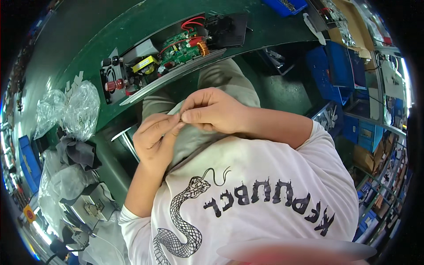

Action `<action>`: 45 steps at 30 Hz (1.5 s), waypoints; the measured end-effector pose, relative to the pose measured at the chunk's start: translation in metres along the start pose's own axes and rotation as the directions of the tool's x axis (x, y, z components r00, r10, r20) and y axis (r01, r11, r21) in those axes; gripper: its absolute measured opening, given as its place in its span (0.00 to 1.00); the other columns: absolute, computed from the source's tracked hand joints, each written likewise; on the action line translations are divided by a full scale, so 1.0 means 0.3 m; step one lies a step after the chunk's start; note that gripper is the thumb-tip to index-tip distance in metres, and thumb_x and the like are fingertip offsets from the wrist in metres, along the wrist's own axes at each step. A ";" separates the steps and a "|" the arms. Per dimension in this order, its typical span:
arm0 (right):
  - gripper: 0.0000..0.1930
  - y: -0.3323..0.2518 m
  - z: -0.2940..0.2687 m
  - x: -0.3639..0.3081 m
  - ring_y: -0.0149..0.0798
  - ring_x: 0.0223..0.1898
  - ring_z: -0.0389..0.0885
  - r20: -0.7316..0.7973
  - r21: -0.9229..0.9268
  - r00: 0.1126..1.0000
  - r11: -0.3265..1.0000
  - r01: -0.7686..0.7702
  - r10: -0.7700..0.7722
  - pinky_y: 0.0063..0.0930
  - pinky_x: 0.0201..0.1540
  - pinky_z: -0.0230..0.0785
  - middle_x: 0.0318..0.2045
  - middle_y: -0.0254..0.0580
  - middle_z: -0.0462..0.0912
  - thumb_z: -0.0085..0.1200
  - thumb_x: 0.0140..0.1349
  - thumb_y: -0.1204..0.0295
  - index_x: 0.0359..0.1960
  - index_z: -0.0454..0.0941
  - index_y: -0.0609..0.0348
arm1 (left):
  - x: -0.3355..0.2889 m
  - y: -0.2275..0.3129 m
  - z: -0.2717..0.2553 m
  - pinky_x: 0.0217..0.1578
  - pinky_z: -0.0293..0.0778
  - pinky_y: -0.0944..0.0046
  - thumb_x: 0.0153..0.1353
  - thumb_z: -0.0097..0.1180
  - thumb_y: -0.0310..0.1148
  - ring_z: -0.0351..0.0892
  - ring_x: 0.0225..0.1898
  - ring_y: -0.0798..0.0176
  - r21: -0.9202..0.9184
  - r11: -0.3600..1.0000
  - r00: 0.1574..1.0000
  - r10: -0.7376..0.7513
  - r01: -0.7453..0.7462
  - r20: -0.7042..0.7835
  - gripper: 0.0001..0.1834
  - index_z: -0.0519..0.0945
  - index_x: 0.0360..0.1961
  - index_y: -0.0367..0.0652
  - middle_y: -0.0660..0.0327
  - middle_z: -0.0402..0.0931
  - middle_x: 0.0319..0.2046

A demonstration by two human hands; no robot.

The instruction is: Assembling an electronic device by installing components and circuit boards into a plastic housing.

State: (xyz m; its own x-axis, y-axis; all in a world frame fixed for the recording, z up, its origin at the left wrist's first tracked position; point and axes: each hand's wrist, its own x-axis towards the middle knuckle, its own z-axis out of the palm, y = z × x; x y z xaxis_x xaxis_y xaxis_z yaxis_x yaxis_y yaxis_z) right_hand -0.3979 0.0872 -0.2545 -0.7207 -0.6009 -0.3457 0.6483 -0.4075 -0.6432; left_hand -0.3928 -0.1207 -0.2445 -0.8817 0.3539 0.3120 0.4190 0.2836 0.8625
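Note:
Close together above my lap, my left hand (154, 138) and my right hand (215, 110) meet at the fingertips. Both are closed in a pinch, and whatever sits between the fingers is too small or hidden to name. Beyond them, on the green bench, lies an opened power inverter (176, 66) with its long metal case side facing me. Inside it show a green circuit board (182, 47), a yellow-wrapped transformer (145, 64) and red wires (192, 22). A red terminal (115, 85) and a black one stick out of its fan end. Neither hand touches the inverter.
Clear plastic bags (73, 110) lie on the bench at left, with a dark cloth (78, 152) below them. A blue bin (286, 6) of small parts stands at the far right. Blue crates (324, 70) and shelving fill the right side. The bench edge runs just before my knees.

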 end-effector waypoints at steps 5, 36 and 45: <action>0.09 -0.025 -0.020 -0.006 0.30 0.29 0.84 -0.124 -0.370 0.983 0.926 0.078 -0.132 0.20 0.28 0.70 0.37 0.41 0.87 0.50 0.74 0.68 0.45 0.79 0.59 | 0.024 -0.069 -0.011 0.33 0.79 0.64 0.49 0.73 0.21 0.84 0.29 0.56 0.295 0.938 0.981 0.194 -0.183 -0.008 0.11 0.87 0.35 0.39 0.56 0.85 0.29; 0.06 -0.017 -0.197 0.097 0.50 0.33 0.84 0.149 -0.988 0.581 -0.138 0.063 -0.800 0.38 0.35 0.78 0.33 0.44 0.85 0.61 0.59 0.74 0.38 0.84 0.58 | 0.180 -0.165 0.145 0.20 0.75 0.58 0.61 0.64 0.40 0.79 0.18 0.56 0.820 0.559 0.986 0.160 -0.121 0.036 0.07 0.81 0.29 0.53 0.64 0.77 0.18; 0.07 -0.011 -0.190 0.096 0.50 0.33 0.84 0.262 -0.962 0.523 -0.263 0.074 -0.811 0.40 0.36 0.78 0.33 0.45 0.85 0.60 0.59 0.75 0.39 0.83 0.58 | 0.185 -0.168 0.154 0.19 0.74 0.58 0.61 0.63 0.41 0.79 0.17 0.55 0.825 0.554 0.986 0.169 -0.108 0.016 0.11 0.77 0.25 0.52 0.63 0.77 0.17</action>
State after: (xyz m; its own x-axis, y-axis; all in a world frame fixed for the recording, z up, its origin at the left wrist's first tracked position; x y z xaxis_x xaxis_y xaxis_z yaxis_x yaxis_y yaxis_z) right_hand -0.4348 0.1104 -0.3014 -0.8384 -0.1645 0.5196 -0.4603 0.7243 -0.5134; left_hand -0.4530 -0.0741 -0.2891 -0.7950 0.4105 0.4467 0.5062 0.8546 0.1157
